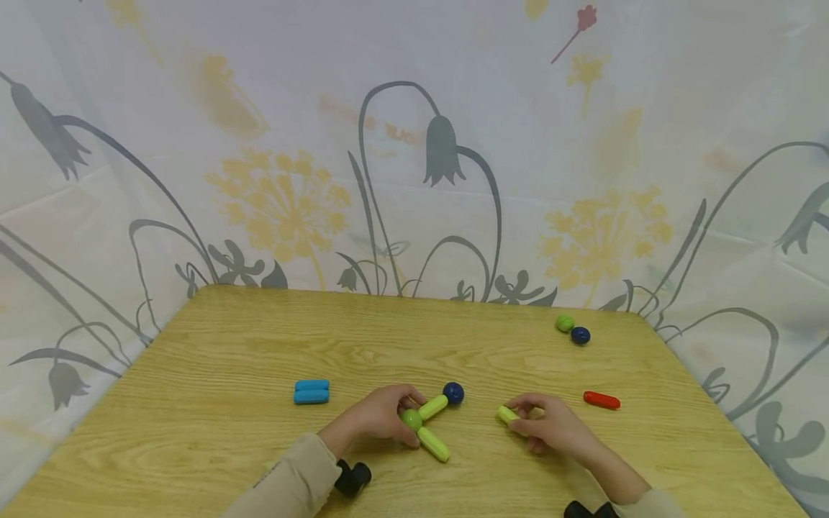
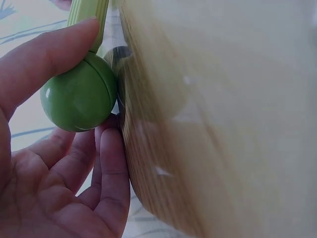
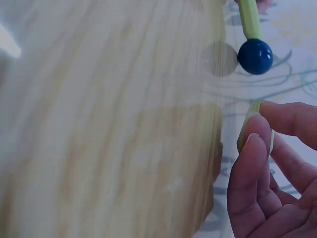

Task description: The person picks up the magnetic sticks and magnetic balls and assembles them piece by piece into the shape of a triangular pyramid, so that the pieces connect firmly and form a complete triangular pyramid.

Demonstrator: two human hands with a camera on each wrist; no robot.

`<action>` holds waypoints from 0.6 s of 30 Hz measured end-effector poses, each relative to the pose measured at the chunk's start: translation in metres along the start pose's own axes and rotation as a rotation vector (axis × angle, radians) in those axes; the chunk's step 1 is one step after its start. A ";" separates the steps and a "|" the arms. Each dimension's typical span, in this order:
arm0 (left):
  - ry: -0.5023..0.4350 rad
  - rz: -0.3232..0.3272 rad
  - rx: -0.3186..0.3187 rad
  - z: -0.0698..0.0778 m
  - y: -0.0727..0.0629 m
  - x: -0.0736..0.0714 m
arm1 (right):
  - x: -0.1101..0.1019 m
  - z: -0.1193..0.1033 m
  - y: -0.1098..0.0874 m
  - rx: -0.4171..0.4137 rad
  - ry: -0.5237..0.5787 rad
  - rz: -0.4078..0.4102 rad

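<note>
Holds a green ball (image 1: 411,420) in the left grip (image 1: 382,416), closed round it between thumb and fingers. Pinches a loose lime stick (image 1: 507,415) in the right grip (image 1: 550,424) (on the table or just above, cannot tell which). Has, running out from the held ball, an upper lime stick (image 1: 432,409) meeting a dark blue ball (image 1: 454,393), plus a lower lime stick (image 1: 434,445) with a free end. Has, farther out on the table (image 1: 259,345), two blue sticks (image 1: 311,396) side by side on the left and a red stick (image 1: 601,400) on the right. Shows, near the far right corner, another green ball (image 1: 565,323) just beside another dark blue ball (image 1: 580,335). Faces a pale cloth (image 1: 311,43) printed with flowers.
</note>
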State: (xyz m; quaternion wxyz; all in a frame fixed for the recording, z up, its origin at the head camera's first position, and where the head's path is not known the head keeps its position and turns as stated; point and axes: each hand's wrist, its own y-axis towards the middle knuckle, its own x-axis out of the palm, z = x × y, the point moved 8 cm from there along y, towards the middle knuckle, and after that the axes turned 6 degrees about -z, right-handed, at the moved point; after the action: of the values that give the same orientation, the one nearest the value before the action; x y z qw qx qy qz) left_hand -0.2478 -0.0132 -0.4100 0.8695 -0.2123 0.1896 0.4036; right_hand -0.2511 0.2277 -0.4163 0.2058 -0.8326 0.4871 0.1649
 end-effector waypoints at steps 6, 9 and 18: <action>-0.009 0.007 0.006 0.001 -0.001 0.000 | 0.010 -0.010 0.009 -0.022 0.007 -0.030; -0.010 0.007 0.003 0.001 -0.001 0.001 | 0.014 -0.013 0.014 -0.023 0.001 -0.041; -0.004 0.010 -0.002 0.002 0.000 0.000 | 0.024 -0.021 0.026 -0.066 -0.005 -0.090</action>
State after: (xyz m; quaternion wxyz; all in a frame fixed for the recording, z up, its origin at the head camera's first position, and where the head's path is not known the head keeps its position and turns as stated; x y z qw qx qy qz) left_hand -0.2474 -0.0121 -0.4086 0.8677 -0.2113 0.1887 0.4084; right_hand -0.2607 0.1873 -0.4142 0.1866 -0.8595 0.4431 0.1735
